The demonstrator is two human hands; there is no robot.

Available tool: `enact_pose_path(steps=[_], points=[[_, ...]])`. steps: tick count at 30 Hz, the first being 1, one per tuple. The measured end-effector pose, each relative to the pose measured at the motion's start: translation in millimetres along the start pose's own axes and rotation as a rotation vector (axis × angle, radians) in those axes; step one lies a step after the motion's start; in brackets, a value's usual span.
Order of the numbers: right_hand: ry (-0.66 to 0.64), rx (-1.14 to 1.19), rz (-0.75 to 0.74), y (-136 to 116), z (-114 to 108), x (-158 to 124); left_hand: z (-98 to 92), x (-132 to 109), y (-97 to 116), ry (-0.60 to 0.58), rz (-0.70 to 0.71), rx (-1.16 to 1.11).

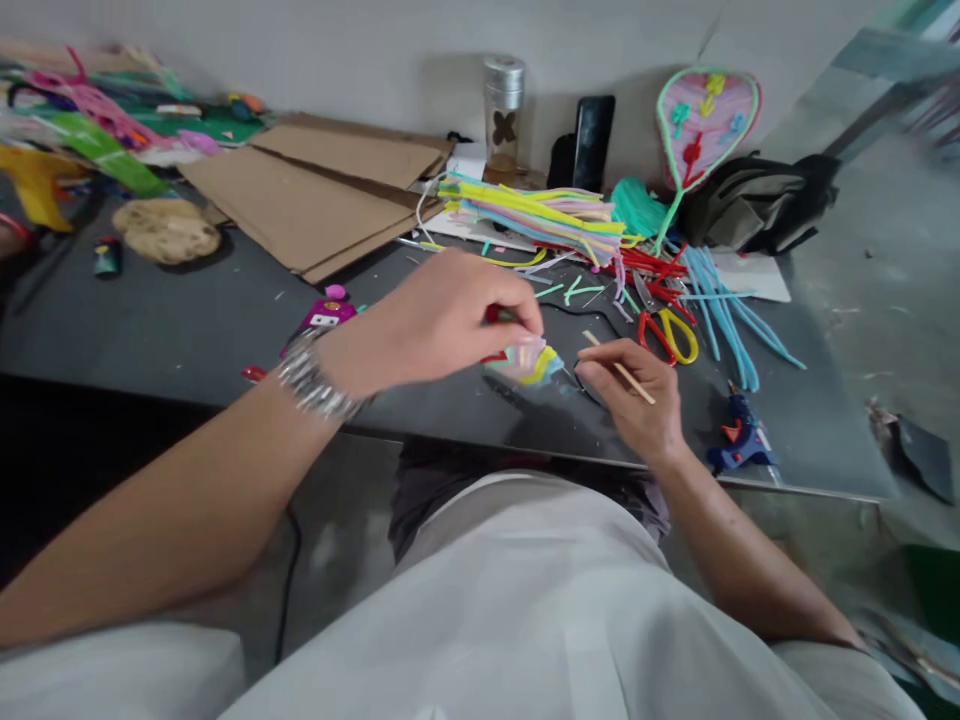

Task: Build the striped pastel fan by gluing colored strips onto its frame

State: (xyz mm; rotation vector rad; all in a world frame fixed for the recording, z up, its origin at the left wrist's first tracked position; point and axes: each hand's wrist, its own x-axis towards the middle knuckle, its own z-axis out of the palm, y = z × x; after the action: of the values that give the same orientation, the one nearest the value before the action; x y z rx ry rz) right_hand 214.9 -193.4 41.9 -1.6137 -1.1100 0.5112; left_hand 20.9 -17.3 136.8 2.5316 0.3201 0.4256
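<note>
Looks like handwork on the striped piece [534, 362], over the counter [247, 300] at 9 o'clock from the wooden stick [637, 386]: left hand [450, 315] pinching piece, right hand [637, 410] gripping stick, next move needs the piece steady.

Left hand [457, 315] pinching a striped piece [538, 364] over the dark table [817, 430], right hand [651, 400] holding 1 pale stick [637, 385], blue glue gun [745, 440] nearby

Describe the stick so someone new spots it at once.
Start at the dark table and find the right hand over its near edge, short of the blue glue gun. The stick slants across that hand's fingers. It's thin, straight and plain pale tan, unlike the multicoloured piece at the left hand.
</note>
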Motion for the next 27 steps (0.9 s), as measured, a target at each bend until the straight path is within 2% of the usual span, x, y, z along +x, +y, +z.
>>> enact_pose_path(steps=[2, 4, 6, 8, 10, 12, 15, 17, 20, 23, 25, 27], points=[[0.082, -0.15, -0.12, 7.0, -9.1, -1.6, 8.6, -31.0, 8.2, 0.26, 0.127, 0.135], [0.079, -0.276, -0.246, 22.4, -13.5, -3.4, 38.0, -63.3, 3.4, 0.404, 0.245, 0.213], [0.026, -0.388, -0.349, 40.9, -14.1, -4.4, 77.2, -91.4, -9.8, 0.394, 0.265, 0.252], [-0.025, -0.502, -0.407, 56.7, -14.0, -3.3, 110.5, -110.9, -23.4, 0.331, 0.221, 0.261], [-0.07, -0.63, -0.437, 66.1, -15.4, 1.8, 126.9, -118.4, -32.5, 0.32, 0.177, 0.226], [-0.121, -0.768, -0.456, 68.8, -18.4, 12.8, 125.5, -113.3, -38.4, 0.347, 0.123, 0.15], [-0.246, -0.997, -0.445, 64.2, -22.4, 39.8, 107.8, -87.0, -50.0, 0.348, 0.03, 0.053], [-0.349, -1.125, -0.428, 58.7, -23.6, 60.0, 99.3, -63.4, -60.9, 0.262, -0.024, 0.032], [-0.427, -1.195, -0.428, 50.8, -22.7, 80.0, 99.9, -31.0, -75.9, 0.071, -0.098, 0.046], [-0.372, -1.125, -0.453, 44.8, -14.2, 75.9, 108.6, -12.2, -83.7, -0.063, -0.086, 0.072], [-0.358, -1.0, -0.478, 42.1, -2.0, 61.5, 113.2, -7.6, -85.9, -0.102, -0.088, 0.082], [-0.419, -0.874, -0.492, 40.7, 13.7, 44.5, 115.1, -7.0, -87.2, -0.106, -0.098, 0.076]])
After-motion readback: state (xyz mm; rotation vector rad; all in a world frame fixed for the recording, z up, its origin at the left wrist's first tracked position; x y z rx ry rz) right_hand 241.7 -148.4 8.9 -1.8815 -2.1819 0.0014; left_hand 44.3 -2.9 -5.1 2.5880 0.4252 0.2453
